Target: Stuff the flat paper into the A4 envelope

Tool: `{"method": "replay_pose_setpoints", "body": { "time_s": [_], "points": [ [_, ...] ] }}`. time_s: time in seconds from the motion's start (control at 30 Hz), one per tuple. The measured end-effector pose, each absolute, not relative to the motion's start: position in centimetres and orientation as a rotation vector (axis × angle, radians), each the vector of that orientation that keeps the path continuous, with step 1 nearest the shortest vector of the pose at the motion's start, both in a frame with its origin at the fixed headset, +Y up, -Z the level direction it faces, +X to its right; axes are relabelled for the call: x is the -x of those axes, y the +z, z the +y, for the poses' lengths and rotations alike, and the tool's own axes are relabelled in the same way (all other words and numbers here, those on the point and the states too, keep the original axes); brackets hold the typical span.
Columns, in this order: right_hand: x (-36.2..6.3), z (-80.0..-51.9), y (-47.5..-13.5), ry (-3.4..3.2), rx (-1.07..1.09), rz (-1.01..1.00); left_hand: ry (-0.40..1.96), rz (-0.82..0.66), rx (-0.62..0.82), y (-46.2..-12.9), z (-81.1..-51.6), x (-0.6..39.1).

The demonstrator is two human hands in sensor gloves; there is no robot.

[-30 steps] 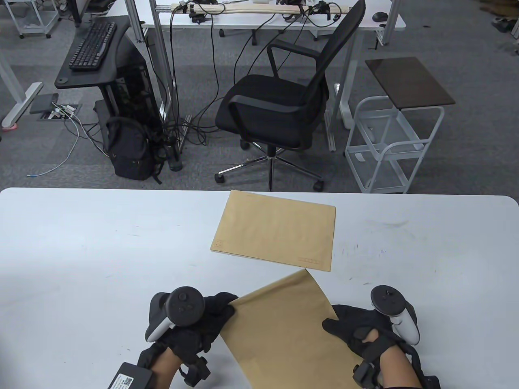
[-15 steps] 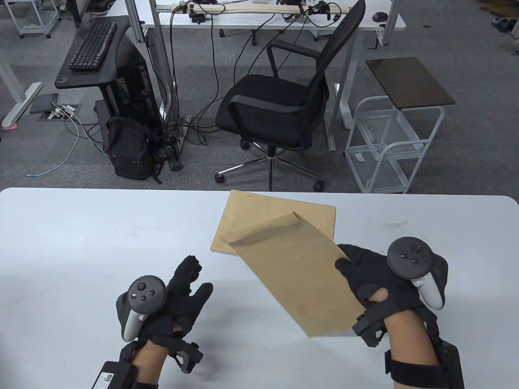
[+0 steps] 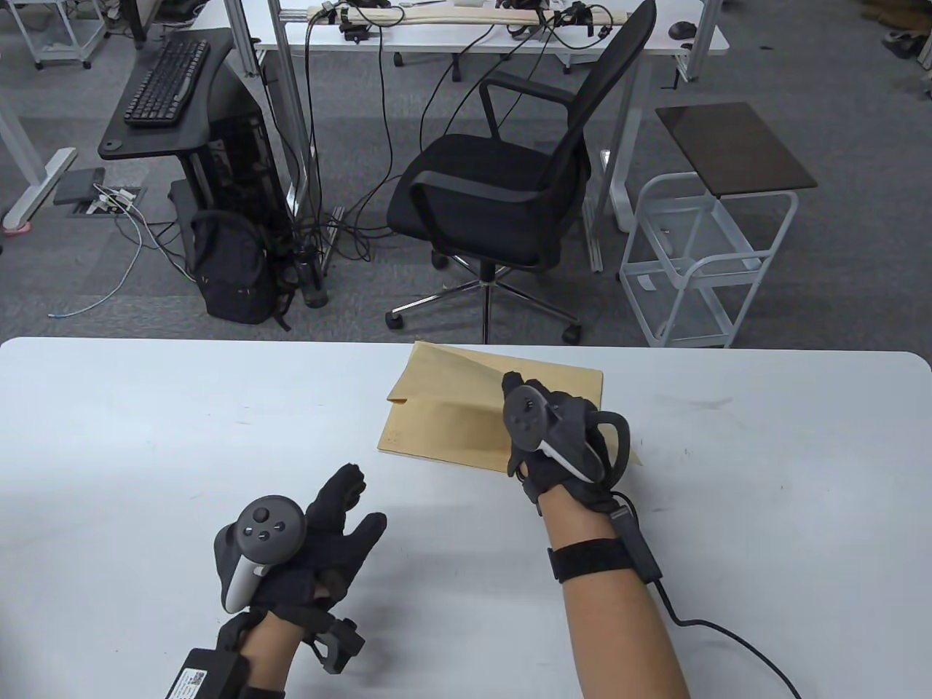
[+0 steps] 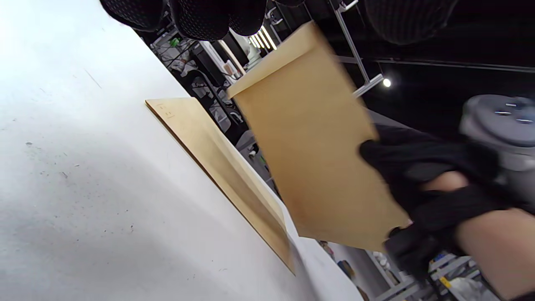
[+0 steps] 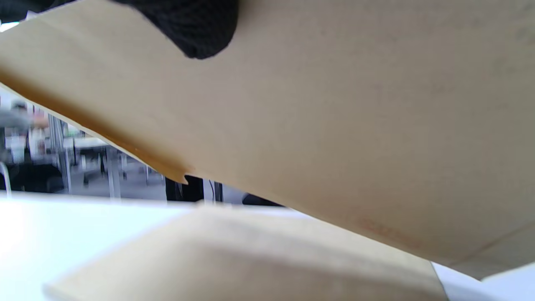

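Item: brown envelope, held (image 3: 444, 397). Our right hand (image 3: 557, 444), centre of the table view, pinches it by one end and carries it tilted above a second one. In the left wrist view it hangs clear of the table (image 3: 145, 437), its far corner raised.

Item: brown envelope, lying (image 3: 429, 444). Flat on the table, just above centre of frame, partly covered by the held one. The right wrist view shows a gap between the two.

Item: left hand (image 3: 320, 531), lower left of frame. Fingers spread and relaxed, holding nothing, well apart from both envelopes.

Item: flat paper. We see no loose sheet in any view; whether one already sits inside either envelope we cannot tell.

Progress, in our judgement: no insertion is visible. The held envelope looks about to be laid on the other one.
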State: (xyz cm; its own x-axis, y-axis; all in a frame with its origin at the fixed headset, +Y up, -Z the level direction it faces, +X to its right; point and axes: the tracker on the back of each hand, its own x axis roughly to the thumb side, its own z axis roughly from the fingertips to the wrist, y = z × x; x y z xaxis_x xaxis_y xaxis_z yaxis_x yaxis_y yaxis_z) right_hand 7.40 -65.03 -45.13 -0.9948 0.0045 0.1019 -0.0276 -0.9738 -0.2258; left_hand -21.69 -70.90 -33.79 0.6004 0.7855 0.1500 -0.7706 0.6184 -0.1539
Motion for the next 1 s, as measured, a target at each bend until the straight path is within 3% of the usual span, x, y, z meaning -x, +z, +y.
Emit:
{"method": "replay_pose_setpoints", "body": {
  "time_s": [0.23,0.47,0.87,1.0],
  "points": [
    [-5.2,-73.3,-45.8,3.172,-0.207,0.122,0.847,-0.242,0.093,-33.7,-71.0,21.0],
    [-5.3,-77.3,-45.4,3.131,-0.208,0.43,0.857,-0.238,0.106,-33.7,-71.1,21.0],
    [-6.4,-78.1,-44.6,2.903,-0.093,0.578,0.83,-0.272,0.18,-33.8,-71.5,20.7],
    [-6.9,-76.8,-44.0,2.836,-0.138,0.456,0.813,-0.273,0.17,-33.8,-71.5,20.6]
  ]
}}
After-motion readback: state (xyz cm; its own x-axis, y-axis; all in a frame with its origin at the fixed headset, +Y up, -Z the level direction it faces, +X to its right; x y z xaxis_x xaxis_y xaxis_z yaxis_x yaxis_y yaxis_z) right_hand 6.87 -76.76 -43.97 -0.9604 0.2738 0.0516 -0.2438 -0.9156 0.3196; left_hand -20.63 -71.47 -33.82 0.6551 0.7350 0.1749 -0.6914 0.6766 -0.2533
